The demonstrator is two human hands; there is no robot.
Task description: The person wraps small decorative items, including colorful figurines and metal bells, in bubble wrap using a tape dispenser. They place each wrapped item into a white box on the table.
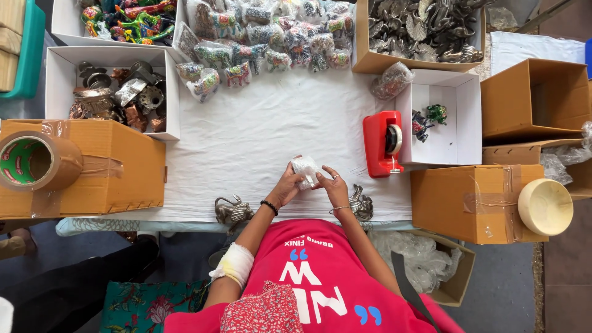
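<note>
1. 2 hands are yours, and they meet over the white-covered bench (259, 135), just ahead of your chest.
2. 1 small bubble-wrapped bundle (306, 168) sits between them, lifted a little above the cloth.
3. Your left hand (285, 188) cups the bundle from below and the side, fingers curled onto it; 1 black bead bracelet is on that wrist.
4. Your right hand (333, 185) pinches the bundle's other side with narrow fingertips; it wears 1 ring and 1 thin bangle.
5. 2 bare metal animal figures stand at the near bench edge: 1 by your left wrist (233, 211), 1 by your right wrist (361, 203).
6. 1 red tape dispenser (382, 143) stands just to the right of your hands.
7. 1 white box (468, 98) beside the dispenser holds 2 small painted figures (430, 120).
8. 1 wrapped bundle (391, 80) lies at that box's far left corner.
9. 1 pile of wrapped painted figures (265, 37) fills the far middle; you cannot count them exactly.
10. 1 roll of brown tape (34, 161) rests on 1 sealed carton (105, 172) at your left.
11. 1 cream bowl-shaped thing (546, 206) sits on 1 taped carton (468, 197) at your right.
</note>
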